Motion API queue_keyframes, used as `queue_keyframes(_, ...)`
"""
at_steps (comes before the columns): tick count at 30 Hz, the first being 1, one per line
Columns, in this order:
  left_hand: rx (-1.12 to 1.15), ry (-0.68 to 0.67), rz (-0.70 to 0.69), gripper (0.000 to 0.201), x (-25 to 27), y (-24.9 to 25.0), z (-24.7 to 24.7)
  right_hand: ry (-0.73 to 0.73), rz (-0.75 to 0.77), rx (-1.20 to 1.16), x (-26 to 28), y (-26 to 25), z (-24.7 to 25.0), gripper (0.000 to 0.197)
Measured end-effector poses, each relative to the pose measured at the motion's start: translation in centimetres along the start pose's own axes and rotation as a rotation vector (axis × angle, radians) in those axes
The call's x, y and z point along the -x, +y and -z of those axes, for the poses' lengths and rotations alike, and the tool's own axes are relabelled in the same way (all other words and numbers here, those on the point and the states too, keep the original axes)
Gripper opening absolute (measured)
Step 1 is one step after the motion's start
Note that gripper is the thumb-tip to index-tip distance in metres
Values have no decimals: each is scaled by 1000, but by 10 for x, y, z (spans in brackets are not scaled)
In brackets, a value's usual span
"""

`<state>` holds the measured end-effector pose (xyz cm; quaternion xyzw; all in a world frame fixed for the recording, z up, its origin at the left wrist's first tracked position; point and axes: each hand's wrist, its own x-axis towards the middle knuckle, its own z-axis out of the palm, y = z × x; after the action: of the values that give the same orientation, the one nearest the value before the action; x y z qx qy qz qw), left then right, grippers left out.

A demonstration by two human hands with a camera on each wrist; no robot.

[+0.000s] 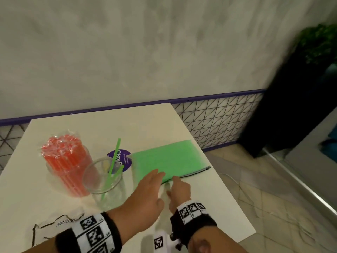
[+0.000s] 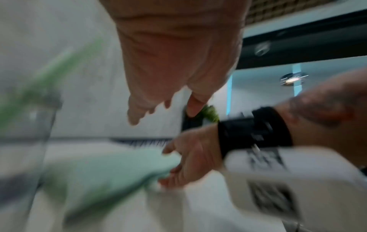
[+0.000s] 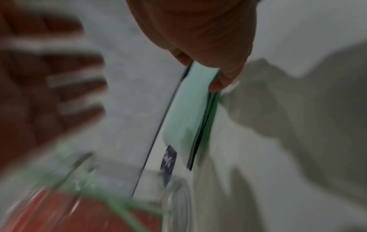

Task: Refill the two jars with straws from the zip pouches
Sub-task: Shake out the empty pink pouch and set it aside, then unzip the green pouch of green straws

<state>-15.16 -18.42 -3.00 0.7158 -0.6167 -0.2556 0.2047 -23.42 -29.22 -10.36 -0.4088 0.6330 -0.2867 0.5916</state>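
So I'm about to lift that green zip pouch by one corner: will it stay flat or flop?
The green zip pouch lies thin and flat, so it will probably sag. Its smooth face may slide on the table. It looks light.

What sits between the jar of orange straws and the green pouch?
In the head view, a clear jar with a few green straws stands between the orange-straw jar and the green pouch.

Both wrist views motion-blurred. Green pouch (image 1: 169, 158): near left corner hidden under both hands; grip there cannot be told. Right hand (image 1: 179, 189) fingertips out of sight at the pouch edge. Purple sticker (image 1: 119, 159) partly covered by the glass jar (image 1: 104, 181); small print unreadable. Near-left counter (image 1: 149, 123) drawing cut off by wristband.
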Motion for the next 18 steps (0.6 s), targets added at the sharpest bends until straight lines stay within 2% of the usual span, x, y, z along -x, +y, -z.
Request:
queue_keyframes(2,28,-124,261,76,-17,-21,-26,32,-86,14,-18,-3,-2,16)
queue_keyframes(3,13,-133,337,79,-25,-33,-36,42,-91,70,-24,-5,1,23)
queue_keyframes(4,-23,-128,387,80,-31,-44,-43,58,-78,172,-30,-10,3,36)
queue_keyframes(5,-61,-120,411,79,-36,-54,-48,89,-3,238,-39,-12,7,46)
queue_keyframes(6,-83,-130,430,77,-39,-61,-50,96,39,358,-38,-15,12,52)
queue_keyframes(7,-89,-143,427,78,-42,-67,-52,113,77,410,-40,-15,14,52)
queue_keyframes(8,-95,-159,406,81,-44,-72,-54,56,106,499,-44,-18,15,50)
queue_keyframes(10,-101,-187,362,85,-45,-75,-56,23,42,516,-44,-26,13,42)
queue_keyframes(11,-97,-196,341,85,-45,-76,-57,-1,35,432,-44,-29,11,38)
queue_keyframes(12,-90,-198,300,84,-46,-77,-58,39,38,299,-44,-31,9,33)
queue_keyframes(13,-66,-183,239,81,-44,-77,-59,104,28,170,-41,-37,7,29)
queue_keyframes(15,-1,-240,149,75,-44,-83,-62,245,82,-18,-33,-53,6,12)
queue_keyframes(16,23,-249,91,72,-39,-78,-60,270,159,-62,-28,-64,9,6)
queue_keyframes(18,81,-164,7,64,-24,-49,-39,247,337,-81,-10,-93,20,7)
